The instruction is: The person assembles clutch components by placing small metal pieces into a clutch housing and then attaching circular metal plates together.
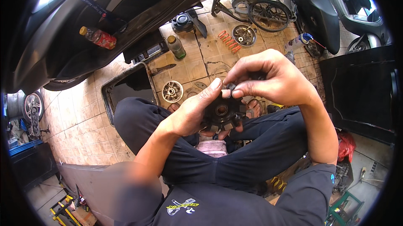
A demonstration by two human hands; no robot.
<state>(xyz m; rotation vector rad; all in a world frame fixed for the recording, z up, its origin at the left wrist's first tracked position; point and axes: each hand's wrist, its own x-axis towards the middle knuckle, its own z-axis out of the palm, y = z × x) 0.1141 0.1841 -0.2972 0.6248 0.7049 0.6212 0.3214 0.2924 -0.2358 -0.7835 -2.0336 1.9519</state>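
- My left hand (194,111) is clamped around the black round part (212,116), thumb above and fingertips below, I think to keep it steady for the other hand.
- My right hand (275,81) has thumb and finger together on a small dark piece (230,86), at the far edge of the round part; probably this pinch gives finer control. Whether the piece is loose, I cannot tell.
- To the left of my left hand lies the shallow tray (104,95), dark inside; if this is liquid, I cannot say.
- Beyond my left hand is the green bottle (178,51), with some liquid in it, it seems.
- Beyond my right hand, the metal bowl (254,37) contains small parts (241,39), perhaps so they do not get lost.
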